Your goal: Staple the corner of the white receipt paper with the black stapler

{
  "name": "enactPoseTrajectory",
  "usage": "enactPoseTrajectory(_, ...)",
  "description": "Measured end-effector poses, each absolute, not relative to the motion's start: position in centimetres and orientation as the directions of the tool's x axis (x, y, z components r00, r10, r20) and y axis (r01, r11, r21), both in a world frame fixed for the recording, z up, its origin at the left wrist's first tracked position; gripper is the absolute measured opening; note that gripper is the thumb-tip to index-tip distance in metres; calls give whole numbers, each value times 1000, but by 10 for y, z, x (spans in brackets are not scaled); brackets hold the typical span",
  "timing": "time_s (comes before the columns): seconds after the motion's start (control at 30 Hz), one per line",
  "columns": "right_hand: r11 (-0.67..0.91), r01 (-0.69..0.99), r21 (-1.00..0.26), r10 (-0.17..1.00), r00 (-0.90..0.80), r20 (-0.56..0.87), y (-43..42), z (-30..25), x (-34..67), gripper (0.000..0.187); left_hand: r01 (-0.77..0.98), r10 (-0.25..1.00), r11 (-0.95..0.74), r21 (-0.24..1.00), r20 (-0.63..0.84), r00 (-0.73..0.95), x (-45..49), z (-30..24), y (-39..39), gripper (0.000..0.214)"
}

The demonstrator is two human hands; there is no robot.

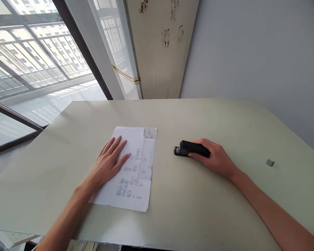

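Printed white paper (143, 170) lies flat on the pale table, with a dark printed block at its upper right corner. Across its left side rests my left hand (108, 164), palm down and fingers spread. To the right of the paper, a black stapler (195, 147) stands near the tabletop, its jaw pointing left. My right hand (216, 157) wraps round the back part of the stapler, thumb on the near side and fingers on the far side. A gap of bare table separates the stapler from the paper.
A small grey piece (270, 162) lies on the table (219, 205) right of my right arm. Beyond the far edge stands a cream fridge-like cabinet (159, 66) with worn marks. Windows (36, 52) line the left, and a plain wall (256, 52) stands at the right.
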State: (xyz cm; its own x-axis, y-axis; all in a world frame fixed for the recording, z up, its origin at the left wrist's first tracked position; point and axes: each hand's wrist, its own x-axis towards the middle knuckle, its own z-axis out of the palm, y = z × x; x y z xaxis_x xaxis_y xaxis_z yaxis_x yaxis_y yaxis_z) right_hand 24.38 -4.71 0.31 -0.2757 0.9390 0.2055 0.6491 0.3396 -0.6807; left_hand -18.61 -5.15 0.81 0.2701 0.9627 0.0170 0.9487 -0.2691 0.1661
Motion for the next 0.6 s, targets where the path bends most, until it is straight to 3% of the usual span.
enactPoseTrajectory(0.3, 324, 636, -700, 946, -244, 215, -49, 0, 243, 40, 974, 987, -154, 163, 63, 146, -206, 7, 16, 71)
enactPoseTrajectory(0.47, 315, 626, -714, 948, -244, 204, -49, -1, 243, 39, 976, 984, -169, 137, 73, 160, -200, 14, 30, 71)
enactPoseTrajectory(0.6, 318, 627, -711, 947, -241, 212, -49, -1, 242, 37, 967, 958, -244, 76, 176, 228, -178, 23, 20, 67)
